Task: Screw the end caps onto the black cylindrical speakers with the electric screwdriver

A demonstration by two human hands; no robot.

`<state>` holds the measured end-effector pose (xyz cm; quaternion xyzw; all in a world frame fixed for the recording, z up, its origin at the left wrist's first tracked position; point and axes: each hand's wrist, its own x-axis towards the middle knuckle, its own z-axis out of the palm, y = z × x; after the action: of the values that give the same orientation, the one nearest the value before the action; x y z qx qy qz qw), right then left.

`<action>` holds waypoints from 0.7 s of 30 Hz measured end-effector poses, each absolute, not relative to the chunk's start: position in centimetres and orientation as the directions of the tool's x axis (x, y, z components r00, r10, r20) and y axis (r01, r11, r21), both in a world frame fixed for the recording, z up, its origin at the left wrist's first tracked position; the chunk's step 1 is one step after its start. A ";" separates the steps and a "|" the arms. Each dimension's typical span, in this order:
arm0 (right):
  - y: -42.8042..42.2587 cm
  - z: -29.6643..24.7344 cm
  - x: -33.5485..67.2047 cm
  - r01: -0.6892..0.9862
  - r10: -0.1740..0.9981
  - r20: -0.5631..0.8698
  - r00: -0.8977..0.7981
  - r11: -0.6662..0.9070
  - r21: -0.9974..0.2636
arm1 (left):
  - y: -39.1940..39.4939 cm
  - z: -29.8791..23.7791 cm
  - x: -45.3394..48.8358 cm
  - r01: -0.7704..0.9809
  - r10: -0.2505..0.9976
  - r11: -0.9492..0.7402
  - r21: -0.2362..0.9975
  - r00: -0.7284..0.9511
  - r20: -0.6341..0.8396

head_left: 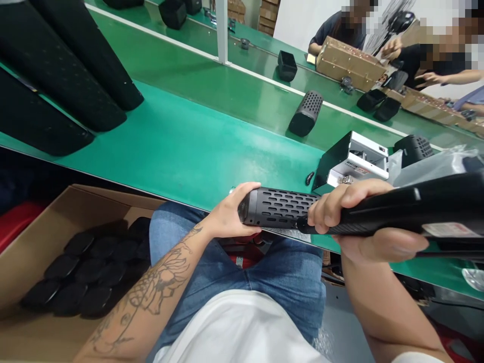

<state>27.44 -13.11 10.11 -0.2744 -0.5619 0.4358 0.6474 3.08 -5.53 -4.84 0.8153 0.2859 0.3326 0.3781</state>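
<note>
Within left hand (pixel 232 213), slotted grey casing (pixel 283 207)

Workshop, green bench (pixel 181 146), co-workers (pixel 333 31), seemingly parts-filled cartons (pixel 350 65)

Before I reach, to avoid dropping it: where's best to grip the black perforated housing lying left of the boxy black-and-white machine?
Probably across the housing's long sides, from above: it lies lengthwise, solid black end toward you, sides unobstructed.

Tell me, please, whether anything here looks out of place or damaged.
No damage stands out; only a small black piece looks odd, lying loose on the bench beside the machine, attached to nothing.
</note>
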 end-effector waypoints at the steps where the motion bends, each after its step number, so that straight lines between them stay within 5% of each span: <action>1: -13.3 10.0 27.5 -0.232 0.882 0.472 -0.013 0.456 -0.859 | -5.5 -4.9 3.1 0.215 0.718 -0.548 0.808 0.617 0.323; 10: -12.0 9.0 29.0 -0.274 0.822 0.514 -0.246 0.450 -0.850 | -5.6 -4.9 3.2 0.227 0.722 -0.554 0.801 0.611 0.326; 16: -13.7 11.5 28.1 -0.131 0.894 0.445 0.045 0.447 -0.885 | -5.7 -5.1 3.2 0.201 0.704 -0.573 0.794 0.616 0.352; 21: -11.5 13.0 33.5 0.086 0.714 0.632 0.302 0.639 -0.764 | -5.6 -5.3 3.3 0.173 0.691 -0.595 0.785 0.610 0.389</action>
<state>33.55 -11.46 13.03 -0.3644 -0.5489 0.2179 0.7200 3.28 -5.56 -5.31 0.8195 0.2634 0.3546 0.3651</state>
